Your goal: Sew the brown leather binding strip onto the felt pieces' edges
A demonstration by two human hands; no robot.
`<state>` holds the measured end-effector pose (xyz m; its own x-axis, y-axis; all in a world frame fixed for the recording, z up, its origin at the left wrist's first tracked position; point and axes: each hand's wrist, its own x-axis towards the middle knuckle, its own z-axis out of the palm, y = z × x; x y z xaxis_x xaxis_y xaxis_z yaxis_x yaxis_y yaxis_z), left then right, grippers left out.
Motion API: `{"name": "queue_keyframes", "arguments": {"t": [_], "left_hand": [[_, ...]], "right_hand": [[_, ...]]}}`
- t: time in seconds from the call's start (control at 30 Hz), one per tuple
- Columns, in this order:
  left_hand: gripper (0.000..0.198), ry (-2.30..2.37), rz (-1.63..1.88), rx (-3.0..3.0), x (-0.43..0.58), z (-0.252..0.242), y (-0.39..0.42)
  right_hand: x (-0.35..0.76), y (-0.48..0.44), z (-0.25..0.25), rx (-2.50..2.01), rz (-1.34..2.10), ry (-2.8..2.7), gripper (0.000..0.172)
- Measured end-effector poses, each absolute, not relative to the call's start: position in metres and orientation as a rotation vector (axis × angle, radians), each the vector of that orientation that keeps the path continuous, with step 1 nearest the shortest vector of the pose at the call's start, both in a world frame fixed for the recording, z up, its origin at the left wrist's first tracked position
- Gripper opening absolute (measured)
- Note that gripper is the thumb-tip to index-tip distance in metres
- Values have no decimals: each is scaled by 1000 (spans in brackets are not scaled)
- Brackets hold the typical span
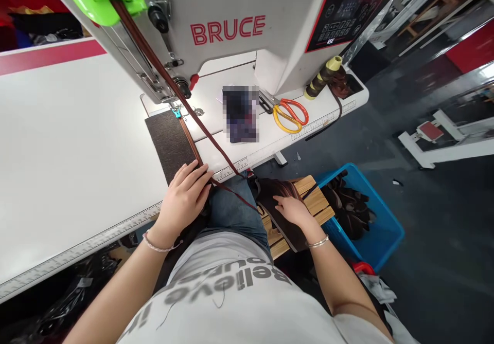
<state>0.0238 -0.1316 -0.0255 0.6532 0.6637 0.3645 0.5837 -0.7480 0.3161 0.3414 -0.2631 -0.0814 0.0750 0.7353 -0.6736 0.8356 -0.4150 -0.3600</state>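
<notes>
Dark panel [170, 146], one, seemingly pressed by left hand [185, 197].

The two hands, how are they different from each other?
The left hand rests up on the white table, on a dark cloth piece. The right hand is lower, on a pile of brown pieces on a wooden bench. The left hand wears a beaded bracelet, the right hand a thin silver bangle. Both hands lie flat with open fingers.

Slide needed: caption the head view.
Left hand presses brown fabric at Bruce sewing machine; right hand touches dark pieces.
</notes>
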Motion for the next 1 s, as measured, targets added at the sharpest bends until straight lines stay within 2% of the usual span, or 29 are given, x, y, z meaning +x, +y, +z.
{"name": "queue_keyframes", "arguments": {"t": [0.07, 0.17, 0.27, 0.4, 0.53, 0.6, 0.73, 0.87, 0.93, 1.0], "left_hand": [[41, 1023, 711, 2687, 24, -26, -131], [42, 1024, 725, 2673, 26, -27, -131], [40, 1033, 751, 2677, 27, -28, -131], [34, 1051, 775, 2707, 28, -28, -130], [33, 1039, 788, 2728, 27, -29, -129], [32, 1042, 791, 2732, 27, -30, -129], [32, 1059, 798, 2748, 26, -30, -130], [31, 1055, 801, 2749, 26, -30, -130], [30, 1052, 812, 2749, 25, -31, -129], [31, 1051, 826, 2746, 25, -32, -129]], "right_hand": [[336, -246, -63, 2330, -1215, 1781, 45], [313, -217, -22, 2608, -1268, 2387, 38], [277, -180, 25, 2570, -1338, 2862, 40], [227, -123, 64, 2158, -1819, 3067, 66], [202, -90, 70, 1985, -2234, 2979, 61], [203, -91, 68, 2055, -2238, 2952, 53], [223, -118, 51, 2316, -2031, 2861, 44], [263, -160, -7, 2409, -1914, 2647, 41], [286, -185, -47, 2528, -1672, 2491, 45], [308, -214, -86, 2679, -1225, 2386, 52]]}}
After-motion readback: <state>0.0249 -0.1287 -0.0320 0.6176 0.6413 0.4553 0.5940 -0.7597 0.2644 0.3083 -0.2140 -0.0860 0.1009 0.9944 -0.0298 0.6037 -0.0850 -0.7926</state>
